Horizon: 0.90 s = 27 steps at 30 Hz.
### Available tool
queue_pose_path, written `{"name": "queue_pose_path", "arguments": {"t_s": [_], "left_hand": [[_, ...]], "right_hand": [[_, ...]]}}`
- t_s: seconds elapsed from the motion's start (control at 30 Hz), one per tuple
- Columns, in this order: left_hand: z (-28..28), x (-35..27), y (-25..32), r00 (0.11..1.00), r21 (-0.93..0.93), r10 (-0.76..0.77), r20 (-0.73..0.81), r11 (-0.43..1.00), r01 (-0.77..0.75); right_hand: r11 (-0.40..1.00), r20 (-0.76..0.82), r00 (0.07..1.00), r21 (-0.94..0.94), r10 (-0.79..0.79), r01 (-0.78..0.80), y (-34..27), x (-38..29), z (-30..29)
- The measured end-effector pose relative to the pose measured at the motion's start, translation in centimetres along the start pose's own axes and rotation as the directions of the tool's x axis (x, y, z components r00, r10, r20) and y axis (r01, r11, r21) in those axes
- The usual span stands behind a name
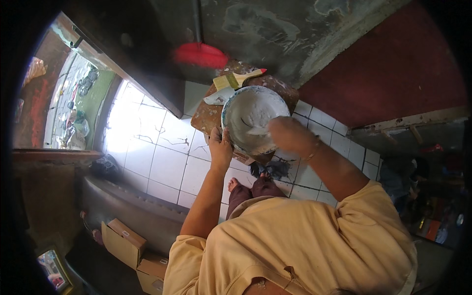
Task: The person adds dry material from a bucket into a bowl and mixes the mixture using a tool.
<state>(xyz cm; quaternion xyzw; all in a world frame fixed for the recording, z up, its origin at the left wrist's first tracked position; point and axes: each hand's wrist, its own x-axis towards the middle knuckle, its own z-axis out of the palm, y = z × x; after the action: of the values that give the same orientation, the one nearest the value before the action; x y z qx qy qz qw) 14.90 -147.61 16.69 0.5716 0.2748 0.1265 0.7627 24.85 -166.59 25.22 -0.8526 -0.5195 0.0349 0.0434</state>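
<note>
A round bucket (236,138) with a paint-smeared rim stands on a stained wooden stool (206,116), a whitish paste (260,108) inside it. On the bucket's left rim, my left hand (221,142) grips with the thumb uppermost. My right hand (291,134), blurred, is closed at the right side of the bucket's mouth; whatever it may hold is hidden. Behind the bucket a flat paintbrush (239,78) with a red-tipped handle lies on the stool, beside a whitish flat piece (219,96) that I cannot identify.
A red dustpan or broom head (201,54) on a long handle leans at the bare wall. Dark cloth (274,169) lies on the tiled floor (166,166) by my feet. At left are a dark sofa (132,195), open cardboard boxes (123,243) and a bright doorway.
</note>
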Motion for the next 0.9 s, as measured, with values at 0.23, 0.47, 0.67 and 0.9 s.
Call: {"name": "queue_pose_path", "arguments": {"t_s": [0.23,0.47,0.67,0.9], "left_hand": [[3.0,-2.3,0.0,0.988,-0.195,-0.146,0.042,0.969,0.151],[4.2,-4.4,-0.8,0.938,-0.374,-0.264,0.223,0.866,0.333],[4.7,-4.6,-0.3,0.913,-0.398,-0.230,0.338,0.844,0.360],[4.4,-4.9,1.0,0.864,-0.348,-0.251,0.437,0.838,0.420]], "right_hand": [[0.973,-0.118,0.968,0.081,0.224,-0.215,-1.3,-0.3,0.3],[0.904,0.205,0.951,0.317,0.232,-0.288,0.0,0.7,-4.7],[0.927,0.031,0.947,0.199,0.320,-0.319,-2.4,-0.2,1.6],[0.935,0.066,0.963,0.230,0.263,-0.271,4.9,2.1,3.9]]}}
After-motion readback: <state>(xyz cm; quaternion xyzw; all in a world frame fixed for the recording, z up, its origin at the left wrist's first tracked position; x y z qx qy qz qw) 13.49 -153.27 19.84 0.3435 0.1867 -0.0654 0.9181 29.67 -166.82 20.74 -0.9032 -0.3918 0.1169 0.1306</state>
